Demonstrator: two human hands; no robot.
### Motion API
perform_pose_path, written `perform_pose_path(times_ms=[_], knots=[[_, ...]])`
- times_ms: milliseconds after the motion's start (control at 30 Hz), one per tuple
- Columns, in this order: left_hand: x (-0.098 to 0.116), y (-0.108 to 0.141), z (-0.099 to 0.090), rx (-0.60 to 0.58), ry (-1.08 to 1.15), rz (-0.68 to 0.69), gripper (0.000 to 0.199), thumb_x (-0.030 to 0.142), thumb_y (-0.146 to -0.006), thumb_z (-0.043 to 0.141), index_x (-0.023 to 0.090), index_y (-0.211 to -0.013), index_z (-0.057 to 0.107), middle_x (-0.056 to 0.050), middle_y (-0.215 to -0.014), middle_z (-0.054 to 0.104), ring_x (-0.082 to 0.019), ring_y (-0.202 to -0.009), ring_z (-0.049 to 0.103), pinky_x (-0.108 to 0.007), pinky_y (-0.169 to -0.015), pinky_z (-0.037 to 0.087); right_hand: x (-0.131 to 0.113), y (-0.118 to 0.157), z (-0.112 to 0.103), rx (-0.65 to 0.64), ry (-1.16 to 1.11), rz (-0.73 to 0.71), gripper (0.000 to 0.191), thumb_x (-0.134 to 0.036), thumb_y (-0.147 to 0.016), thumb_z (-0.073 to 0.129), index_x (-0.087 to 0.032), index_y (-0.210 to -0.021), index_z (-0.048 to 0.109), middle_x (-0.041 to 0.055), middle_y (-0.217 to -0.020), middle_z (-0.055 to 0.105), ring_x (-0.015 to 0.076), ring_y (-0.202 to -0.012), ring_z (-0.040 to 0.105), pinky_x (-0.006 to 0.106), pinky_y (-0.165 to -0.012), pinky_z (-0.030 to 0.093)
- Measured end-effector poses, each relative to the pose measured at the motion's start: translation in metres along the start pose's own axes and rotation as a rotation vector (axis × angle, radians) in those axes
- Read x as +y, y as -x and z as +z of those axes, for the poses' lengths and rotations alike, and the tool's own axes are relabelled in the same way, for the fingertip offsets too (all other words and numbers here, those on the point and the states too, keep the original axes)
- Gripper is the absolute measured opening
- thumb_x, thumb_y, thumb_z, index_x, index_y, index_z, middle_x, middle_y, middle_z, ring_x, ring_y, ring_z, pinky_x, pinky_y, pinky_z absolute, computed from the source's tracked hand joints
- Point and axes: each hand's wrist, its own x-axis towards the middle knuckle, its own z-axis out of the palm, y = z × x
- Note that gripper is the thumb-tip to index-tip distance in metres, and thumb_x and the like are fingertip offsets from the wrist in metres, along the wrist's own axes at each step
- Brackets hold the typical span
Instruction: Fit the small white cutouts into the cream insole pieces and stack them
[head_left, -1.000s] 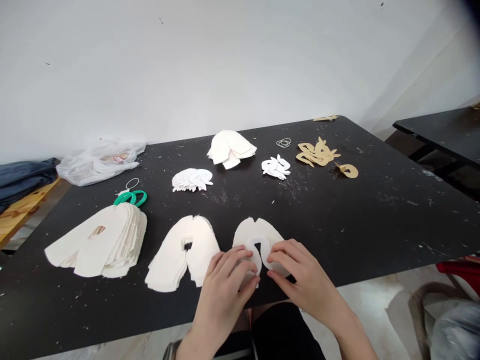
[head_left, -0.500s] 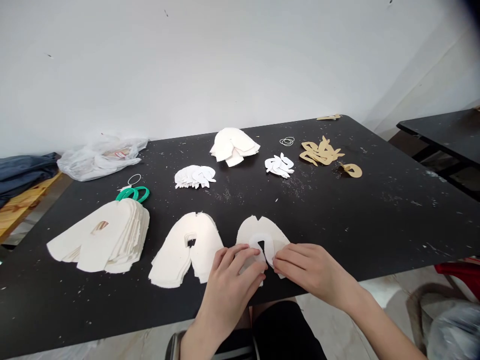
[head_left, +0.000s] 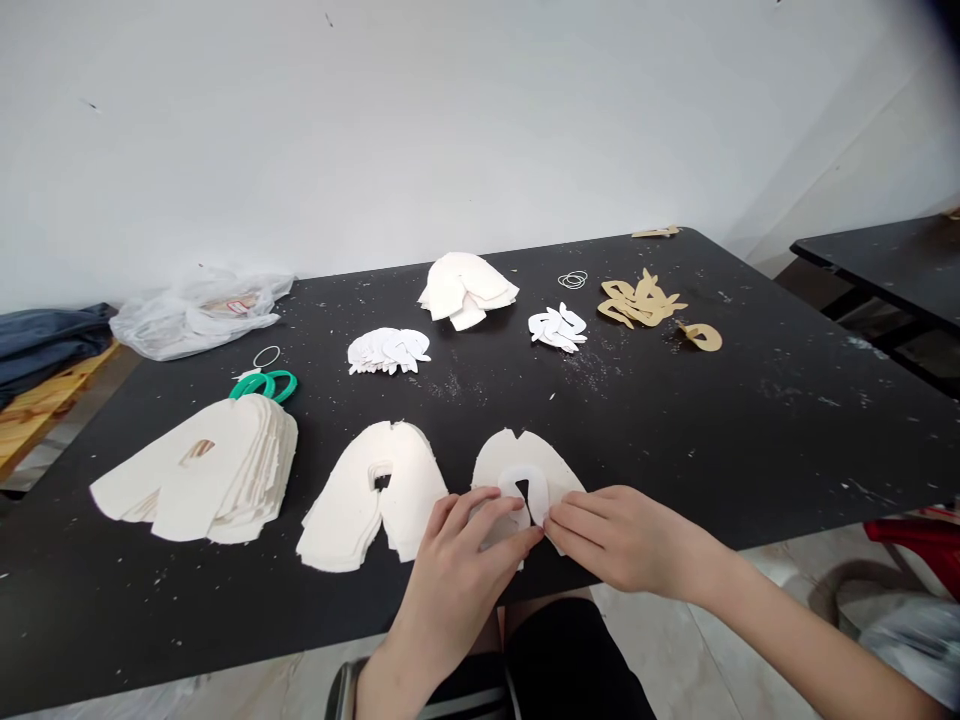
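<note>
A cream arch-shaped fabric piece (head_left: 499, 455) lies at the table's front edge, with a smaller white horseshoe-shaped piece (head_left: 537, 484) on it around its opening. My left hand (head_left: 469, 560) rests on the left side of both, fingers spread and bent, thumb near the opening. On the right side, my right hand (head_left: 622, 535) presses with its fingers together; whatever is under its fingertips is hidden. Left of my hands sits a stack of cream arch pieces (head_left: 341, 510), and farther left a thicker stack (head_left: 259, 470) beside green-handled scissors (head_left: 279, 386).
Behind are white cutouts (head_left: 388, 350), more white cutouts (head_left: 556, 328), a cream fabric pile (head_left: 466, 288), tan cutouts (head_left: 641, 300) and thin rings (head_left: 573, 280). A plastic bag (head_left: 202, 315) lies at the back left. Another table (head_left: 892, 255) stands at the right.
My left thumb has shifted slightly right, toward my right fingertips. My right forearm lies a little higher. Both hands remain on the same piece, and the view has shifted slightly.
</note>
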Motion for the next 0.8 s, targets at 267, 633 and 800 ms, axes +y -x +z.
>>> perform_pose_path(times_ms=[267,633,800], knots=[[-0.0018,-0.0034,-0.0026,-0.058,0.039,0.048,0.020,0.014,-0.096,0.051,0.026,-0.097,0.068,0.004,-0.126,0.069,-0.023,-0.115,0.060,-0.038,-0.089,0.044,0.0002,-0.0027,-0.0067,-0.068,0.085,-0.226,0.022,-0.010,-0.093,0.048,-0.014,-0.095,0.070,0.0077,-0.090,0.073,0.0179,-0.074,0.063,0.030,-0.046,0.043],[-0.0011,-0.0046,-0.0025,-0.138,0.101,-0.033,0.019,0.011,-0.091,0.058,0.024,-0.106,0.058,0.004,-0.128,0.068,-0.022,-0.118,0.059,-0.037,-0.090,0.039,0.0017,-0.0039,-0.0071,-0.104,0.011,-0.234,0.019,-0.009,-0.093,0.051,-0.017,-0.095,0.069,0.0080,-0.094,0.072,0.0183,-0.084,0.063,0.029,-0.060,0.046],[-0.0028,-0.0033,-0.0019,-0.121,0.076,0.003,0.016,0.018,-0.096,0.055,0.025,-0.109,0.059,0.003,-0.132,0.066,-0.019,-0.118,0.062,-0.036,-0.092,0.040,0.0067,0.0003,-0.0111,-0.127,-0.094,-0.242,0.016,-0.011,-0.091,0.053,-0.017,-0.093,0.067,0.0089,-0.095,0.071,0.0183,-0.086,0.062,0.029,-0.062,0.045]])
